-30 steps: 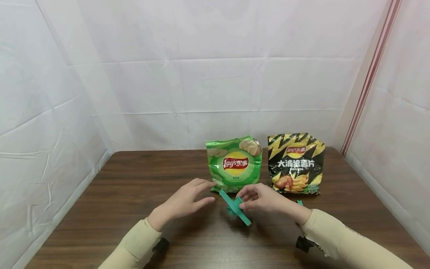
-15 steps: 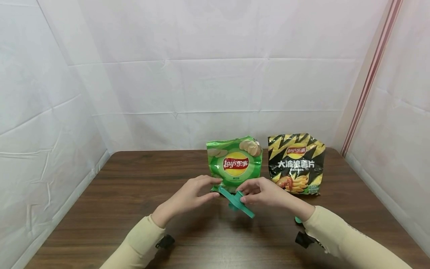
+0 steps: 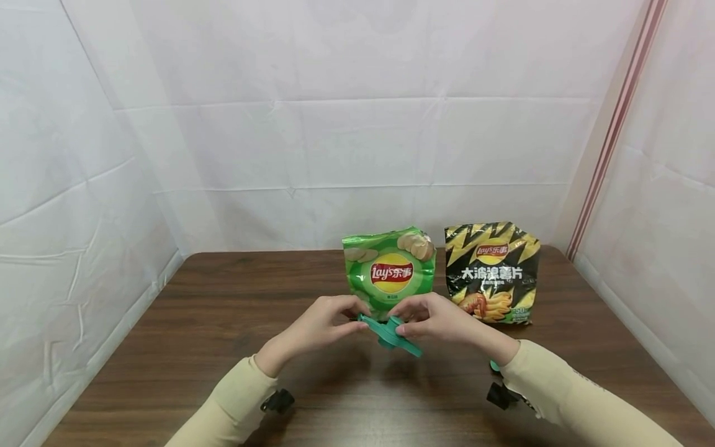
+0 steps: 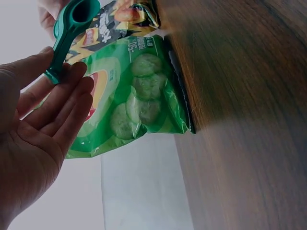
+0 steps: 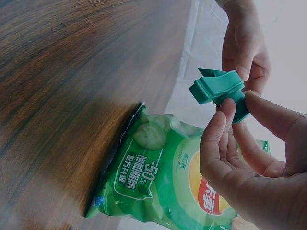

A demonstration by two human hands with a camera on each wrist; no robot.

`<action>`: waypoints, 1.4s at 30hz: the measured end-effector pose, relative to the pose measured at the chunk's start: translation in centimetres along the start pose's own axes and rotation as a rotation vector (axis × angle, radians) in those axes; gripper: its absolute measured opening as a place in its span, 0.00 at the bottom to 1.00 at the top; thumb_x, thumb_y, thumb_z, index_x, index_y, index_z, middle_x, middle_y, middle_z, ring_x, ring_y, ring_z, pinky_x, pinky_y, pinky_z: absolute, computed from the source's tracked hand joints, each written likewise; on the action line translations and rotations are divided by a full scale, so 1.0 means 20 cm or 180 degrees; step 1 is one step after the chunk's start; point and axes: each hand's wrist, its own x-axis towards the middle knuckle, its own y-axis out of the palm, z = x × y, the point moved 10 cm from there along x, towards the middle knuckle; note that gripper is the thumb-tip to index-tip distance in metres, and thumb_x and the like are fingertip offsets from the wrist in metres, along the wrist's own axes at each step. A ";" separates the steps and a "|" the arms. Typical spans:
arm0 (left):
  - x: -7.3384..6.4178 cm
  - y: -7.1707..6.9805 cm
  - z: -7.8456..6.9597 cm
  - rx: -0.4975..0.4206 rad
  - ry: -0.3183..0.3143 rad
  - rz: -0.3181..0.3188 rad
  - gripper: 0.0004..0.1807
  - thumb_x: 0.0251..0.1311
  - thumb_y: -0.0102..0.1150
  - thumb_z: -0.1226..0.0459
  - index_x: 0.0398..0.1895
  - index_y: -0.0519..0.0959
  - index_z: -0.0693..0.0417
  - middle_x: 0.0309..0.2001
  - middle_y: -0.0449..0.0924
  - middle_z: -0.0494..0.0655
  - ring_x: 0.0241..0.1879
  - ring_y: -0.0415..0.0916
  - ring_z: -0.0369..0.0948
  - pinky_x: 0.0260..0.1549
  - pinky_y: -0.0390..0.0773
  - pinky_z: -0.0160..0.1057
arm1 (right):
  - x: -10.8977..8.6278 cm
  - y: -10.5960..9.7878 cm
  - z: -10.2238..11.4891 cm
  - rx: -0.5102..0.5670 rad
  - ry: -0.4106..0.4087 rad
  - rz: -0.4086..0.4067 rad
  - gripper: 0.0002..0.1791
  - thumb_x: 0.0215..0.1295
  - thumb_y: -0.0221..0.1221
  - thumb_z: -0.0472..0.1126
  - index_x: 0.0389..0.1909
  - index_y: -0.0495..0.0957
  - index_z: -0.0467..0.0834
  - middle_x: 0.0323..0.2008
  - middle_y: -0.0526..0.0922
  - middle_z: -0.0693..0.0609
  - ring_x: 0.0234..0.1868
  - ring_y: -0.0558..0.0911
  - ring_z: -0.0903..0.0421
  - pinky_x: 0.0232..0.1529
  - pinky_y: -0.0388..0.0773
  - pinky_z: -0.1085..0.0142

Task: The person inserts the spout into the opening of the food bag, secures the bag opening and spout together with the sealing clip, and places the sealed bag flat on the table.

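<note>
Left hand [image 3: 315, 326] pinches one end of a teal clip [image 3: 389, 335] | right hand [image 3: 447, 323] pinches its middle, between the hands | green chip bag [image 3: 391, 270] just beyond them | risk: teal clip could twist free if either pinch slips

A black-and-yellow Lay's bag [image 3: 493, 273] stands upright on a dark wood-grain bench [image 3: 223, 310]. A green Lay's bag [image 3: 389, 273] stands just left of it, apart. Creased white sheeting [image 3: 357, 143] is behind it; a red-striped band [image 3: 622, 118] slopes down to its right. A small teal item [image 3: 494, 366], mostly hidden, lies in front of it.
</note>
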 end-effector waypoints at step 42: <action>-0.05 -0.10 -0.06 -0.0750 -0.0673 -0.0410 0.06 0.51 0.61 0.65 0.30 0.78 0.57 0.28 0.79 0.48 0.29 0.76 0.41 0.29 0.75 0.33 | -0.04 -0.04 0.07 0.0148 -0.0362 -0.1219 0.15 0.51 0.64 0.42 0.41 0.78 0.45 0.36 0.80 0.51 0.37 0.79 0.55 0.37 0.76 0.64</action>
